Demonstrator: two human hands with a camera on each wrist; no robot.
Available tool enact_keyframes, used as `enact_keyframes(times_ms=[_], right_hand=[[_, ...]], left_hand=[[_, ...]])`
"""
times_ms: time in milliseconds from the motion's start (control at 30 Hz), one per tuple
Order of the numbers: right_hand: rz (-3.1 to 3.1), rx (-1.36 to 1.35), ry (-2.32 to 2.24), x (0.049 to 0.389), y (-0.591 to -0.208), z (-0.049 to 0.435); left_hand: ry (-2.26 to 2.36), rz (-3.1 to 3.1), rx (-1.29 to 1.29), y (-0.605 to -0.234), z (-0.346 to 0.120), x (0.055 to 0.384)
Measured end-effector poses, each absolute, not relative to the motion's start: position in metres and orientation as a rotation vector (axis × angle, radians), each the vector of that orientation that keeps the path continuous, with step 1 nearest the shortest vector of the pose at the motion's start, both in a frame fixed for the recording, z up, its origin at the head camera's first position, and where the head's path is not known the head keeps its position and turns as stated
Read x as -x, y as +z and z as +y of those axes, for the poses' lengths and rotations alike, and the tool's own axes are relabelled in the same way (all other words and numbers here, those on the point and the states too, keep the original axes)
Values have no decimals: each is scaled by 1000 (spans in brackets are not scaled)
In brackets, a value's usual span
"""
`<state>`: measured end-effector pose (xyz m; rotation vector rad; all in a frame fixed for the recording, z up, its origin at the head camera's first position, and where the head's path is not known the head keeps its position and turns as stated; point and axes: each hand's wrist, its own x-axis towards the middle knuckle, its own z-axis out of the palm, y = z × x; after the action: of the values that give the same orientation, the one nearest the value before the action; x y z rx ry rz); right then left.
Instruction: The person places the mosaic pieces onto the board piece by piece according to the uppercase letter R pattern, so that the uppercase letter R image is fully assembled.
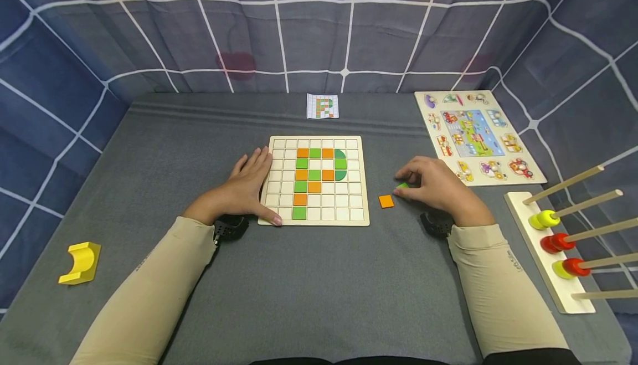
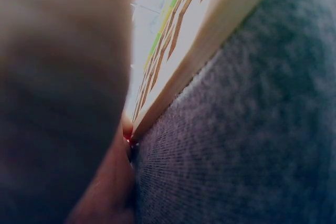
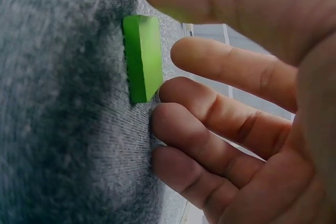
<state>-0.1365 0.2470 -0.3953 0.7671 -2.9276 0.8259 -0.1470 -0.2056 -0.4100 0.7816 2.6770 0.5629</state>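
My left hand [image 1: 244,185] rests with fingers spread along the left edge of a wooden grid board [image 1: 339,210]; its thumb reaches the front left corner. Orange, green and dark green pieces fill some of the board's squares in a P-like shape, including an orange tile [image 1: 300,200]. To the right of the board, my right hand [image 1: 431,185] is lowered over a green tile [image 3: 144,59] on the cloth. The right wrist view shows thumb and forefinger apart around this tile, not pinching it. Another orange tile [image 1: 386,201] lies just left of that hand.
A small pattern card [image 1: 323,106] lies behind the board. At the back right is a picture puzzle board [image 1: 423,104], with a peg stand [image 1: 543,265] holding red and yellow beads in front. A yellow arched block [image 1: 82,262] stands at left. Grid-patterned cloth walls surround the table.
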Motion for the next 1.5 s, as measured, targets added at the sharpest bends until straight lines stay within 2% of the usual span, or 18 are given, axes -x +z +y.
enact_keyframes(times_ms=[1500], right_hand=[[-2839,-777,815,134,-399,235]], left_hand=[[560,2681,-774,-408,-205,146]])
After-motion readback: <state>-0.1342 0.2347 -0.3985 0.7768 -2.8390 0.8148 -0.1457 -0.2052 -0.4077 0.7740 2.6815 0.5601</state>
